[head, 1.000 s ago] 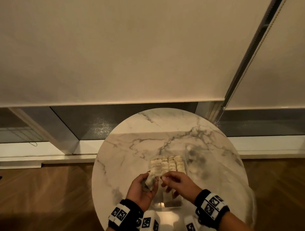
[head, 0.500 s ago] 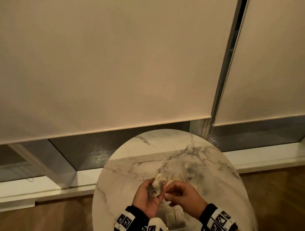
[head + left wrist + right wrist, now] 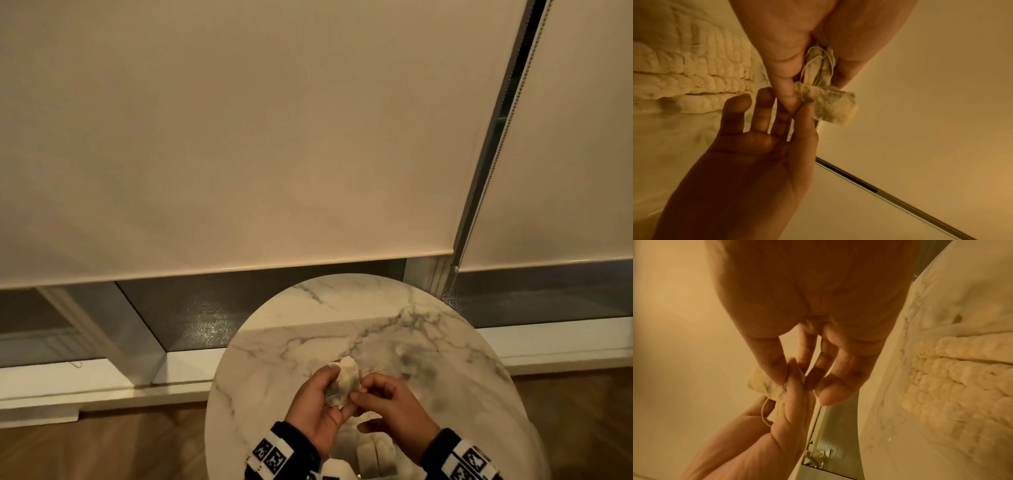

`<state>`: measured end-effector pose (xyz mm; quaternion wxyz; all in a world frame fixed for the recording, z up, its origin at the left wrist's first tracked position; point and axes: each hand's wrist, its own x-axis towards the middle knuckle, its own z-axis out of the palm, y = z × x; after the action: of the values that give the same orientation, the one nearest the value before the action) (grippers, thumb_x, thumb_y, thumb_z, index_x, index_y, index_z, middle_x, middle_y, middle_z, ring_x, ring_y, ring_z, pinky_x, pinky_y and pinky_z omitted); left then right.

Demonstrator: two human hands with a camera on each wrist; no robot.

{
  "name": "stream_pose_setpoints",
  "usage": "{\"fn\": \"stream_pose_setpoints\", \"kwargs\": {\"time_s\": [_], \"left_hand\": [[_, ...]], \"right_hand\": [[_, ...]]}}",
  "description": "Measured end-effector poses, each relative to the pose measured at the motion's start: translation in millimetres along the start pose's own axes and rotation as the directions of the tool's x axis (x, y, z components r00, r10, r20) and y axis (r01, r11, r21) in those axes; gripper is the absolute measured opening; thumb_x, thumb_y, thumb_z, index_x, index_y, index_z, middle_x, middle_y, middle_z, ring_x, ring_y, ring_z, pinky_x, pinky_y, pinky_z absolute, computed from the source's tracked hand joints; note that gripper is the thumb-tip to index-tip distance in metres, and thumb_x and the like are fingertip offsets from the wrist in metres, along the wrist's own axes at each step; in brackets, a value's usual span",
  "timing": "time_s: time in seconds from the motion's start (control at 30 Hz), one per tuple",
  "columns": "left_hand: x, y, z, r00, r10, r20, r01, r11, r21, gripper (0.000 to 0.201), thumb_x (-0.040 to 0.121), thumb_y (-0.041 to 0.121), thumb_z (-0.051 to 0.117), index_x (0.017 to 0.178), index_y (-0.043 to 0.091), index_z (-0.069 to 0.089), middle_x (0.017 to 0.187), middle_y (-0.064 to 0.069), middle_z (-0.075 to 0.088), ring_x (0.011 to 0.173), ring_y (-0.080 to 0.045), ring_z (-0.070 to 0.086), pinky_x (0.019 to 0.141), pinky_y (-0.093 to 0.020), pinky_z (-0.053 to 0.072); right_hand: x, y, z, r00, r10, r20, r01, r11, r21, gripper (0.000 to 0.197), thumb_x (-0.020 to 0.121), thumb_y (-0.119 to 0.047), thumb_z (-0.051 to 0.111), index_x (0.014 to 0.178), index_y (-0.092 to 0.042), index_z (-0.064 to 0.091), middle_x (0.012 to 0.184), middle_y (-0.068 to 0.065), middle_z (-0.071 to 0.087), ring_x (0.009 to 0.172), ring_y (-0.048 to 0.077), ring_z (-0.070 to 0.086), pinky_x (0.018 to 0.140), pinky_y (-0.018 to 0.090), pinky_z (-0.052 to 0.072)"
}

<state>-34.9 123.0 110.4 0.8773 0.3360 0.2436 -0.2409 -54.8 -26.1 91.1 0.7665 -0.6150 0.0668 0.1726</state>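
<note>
A pale, stained tea bag (image 3: 347, 378) with a thin string is held up between both hands above a round marble table (image 3: 308, 325). My left hand (image 3: 322, 407) grips its lower part, the string bunched against the palm, as the left wrist view shows around the tea bag (image 3: 828, 105). My right hand (image 3: 383, 397) pinches the bag's edge between thumb and forefinger; the right wrist view shows the tea bag (image 3: 764, 384) from the other side. Rows of more tea bags (image 3: 694, 73) lie packed on the table beneath; in the head view the hands mostly hide them.
Beige roller blinds (image 3: 239, 137) hang behind the table, with a bead chain (image 3: 479, 178) between them. Dark window glass (image 3: 205, 308) and a white sill (image 3: 102, 377) run below. Wooden floor (image 3: 102, 445) lies on both sides of the table.
Both hands have lifted the tea bag up and away from the rows. The head view has tilted up, so the rows have dropped to the bottom edge.
</note>
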Motion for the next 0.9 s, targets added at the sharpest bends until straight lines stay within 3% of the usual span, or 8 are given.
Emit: {"fn": "stream_pose_setpoints", "kwargs": {"time_s": [0.17, 0.3, 0.43, 0.53, 0.7, 0.8, 0.9], "left_hand": [[1.0, 4.7, -15.8, 1.0, -0.014, 0.015, 0.013, 0.997, 0.077, 0.021, 0.095, 0.017, 0.054, 0.11, 0.006, 0.064, 0.107, -0.023, 0.069, 0.088, -0.034, 0.069, 0.082, -0.053, 0.055], [8.0, 5.8, -29.4, 0.998, -0.034, -0.052, 0.038, 0.997, 0.074, 0.02, 0.094, 0.015, 0.056, 0.11, 0.006, 0.064, 0.099, -0.02, 0.069, 0.085, -0.032, 0.07, 0.08, -0.048, 0.057], [18.1, 5.7, -44.9, 0.989, -0.067, -0.133, 0.061, 0.997, -0.052, 0.017, 0.094, 0.01, 0.056, 0.106, 0.001, 0.064, 0.093, -0.02, 0.072, 0.08, -0.026, 0.073, 0.079, -0.042, 0.055], [25.8, 4.3, -58.5, 0.981, -0.084, -0.175, 0.066, 0.992, -0.11, 0.019, 0.095, 0.008, 0.054, 0.109, -0.001, 0.062, 0.09, -0.022, 0.072, 0.084, -0.028, 0.069, 0.083, -0.04, 0.053], [38.6, 2.2, -75.6, 0.972, -0.11, -0.209, 0.071, 0.98, -0.186, 0.016, 0.095, 0.007, 0.053, 0.109, 0.003, 0.06, 0.102, -0.024, 0.067, 0.071, -0.028, 0.073, 0.066, -0.037, 0.059], [42.3, 2.3, -78.1, 0.97, -0.093, -0.223, 0.048, 0.979, -0.199, 0.009, 0.095, 0.007, 0.054, 0.1, 0.005, 0.061, 0.091, -0.022, 0.071, 0.08, -0.03, 0.07, 0.067, -0.037, 0.059], [43.8, 1.8, -76.8, 0.971, -0.065, -0.228, 0.021, 0.981, -0.193, 0.008, 0.095, 0.007, 0.054, 0.098, 0.004, 0.061, 0.082, -0.02, 0.072, 0.087, -0.029, 0.067, 0.071, -0.036, 0.057]], "right_hand": [[4.0, 2.9, 8.1, 0.995, -0.063, -0.082, 0.056, 0.995, -0.08, 0.029, 0.072, -0.021, 0.077, 0.083, 0.003, 0.063, 0.077, 0.013, 0.063, 0.072, 0.021, 0.06, 0.06, 0.033, 0.052], [9.2, 0.9, 5.0, 0.986, -0.126, -0.108, 0.112, 0.985, -0.13, 0.01, 0.085, -0.002, 0.071, 0.08, 0.0, 0.063, 0.073, 0.016, 0.064, 0.069, 0.023, 0.064, 0.056, 0.033, 0.051], [13.6, -5.2, -6.8, 0.974, -0.183, -0.136, 0.146, 0.959, -0.241, 0.01, 0.088, 0.0, 0.068, 0.08, -0.001, 0.061, 0.068, 0.016, 0.066, 0.065, 0.03, 0.068, 0.048, 0.031, 0.049], [18.5, -7.1, -22.4, 0.968, -0.179, -0.177, 0.12, 0.946, -0.302, 0.008, 0.089, -0.002, 0.067, 0.086, 0.001, 0.061, 0.072, 0.018, 0.068, 0.063, 0.028, 0.067, 0.048, 0.032, 0.05], [30.7, 1.8, -52.5, 0.968, -0.113, -0.226, 0.019, 0.925, -0.379, 0.008, 0.089, -0.011, 0.07, 0.092, -0.004, 0.067, 0.079, 0.017, 0.07, 0.065, 0.024, 0.066, 0.055, 0.036, 0.056], [37.8, 9.6, -65.4, 0.972, -0.087, -0.219, -0.022, 0.892, -0.451, 0.01, 0.087, -0.009, 0.072, 0.094, -0.004, 0.069, 0.085, 0.025, 0.069, 0.065, 0.019, 0.065, 0.058, 0.035, 0.057], [44.4, 16.2, -75.7, 0.968, -0.1, -0.23, -0.047, 0.829, -0.558, 0.017, 0.079, -0.011, 0.08, 0.092, -0.007, 0.07, 0.082, 0.022, 0.069, 0.063, 0.018, 0.065, 0.055, 0.026, 0.056]]}}
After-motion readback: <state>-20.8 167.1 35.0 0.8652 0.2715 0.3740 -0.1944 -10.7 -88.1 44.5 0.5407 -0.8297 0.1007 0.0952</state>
